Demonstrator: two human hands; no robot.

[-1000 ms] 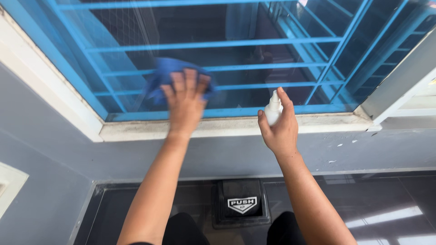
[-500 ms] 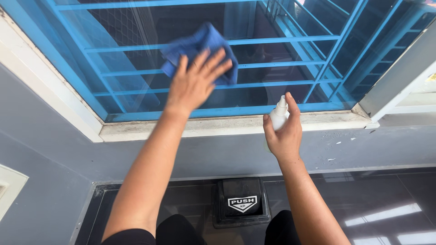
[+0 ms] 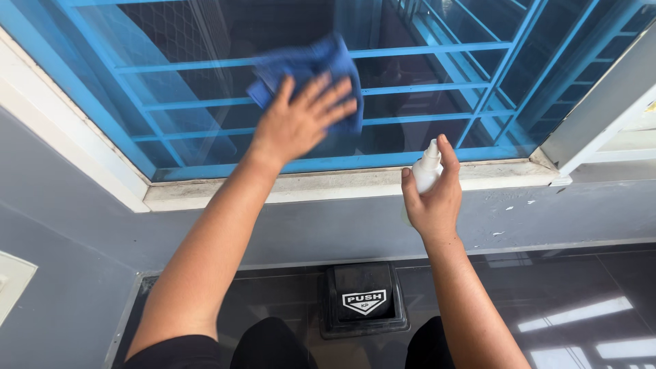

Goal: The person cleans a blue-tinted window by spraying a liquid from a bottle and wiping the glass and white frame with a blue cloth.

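From where I sit, my left hand [image 3: 297,123] lies flat with its fingers fanned out, pressing a crumpled blue microfibre cloth [image 3: 311,68] against the dark glass window pane [image 3: 424,75] in the upper middle of the frame. The cloth sits directly above and beyond the fingertips, bunched toward the top of the picture, with its long side running roughly left to right across the pane. I judge the left hand to be the nearer one to the glass; it is on it, through the cloth.

My right hand [image 3: 432,201] is lower and to the right of centre, curled around a small white plastic spray bottle [image 3: 426,172], forefinger raised over the nozzle. The bottle stands roughly upright, its tip pointing up at the pane, in front of the grimy white window sill [image 3: 328,186], apart from the glass.

Blue metal bars [image 3: 437,49] show behind the pane. At the bottom centre sits a black square bin lid [image 3: 363,297] on the dark glossy floor [image 3: 567,287].

The cloth is blurred, so its folds and edges are hard to read, and my palm hides its lower part. The bottle's body is mostly covered by my fingers.
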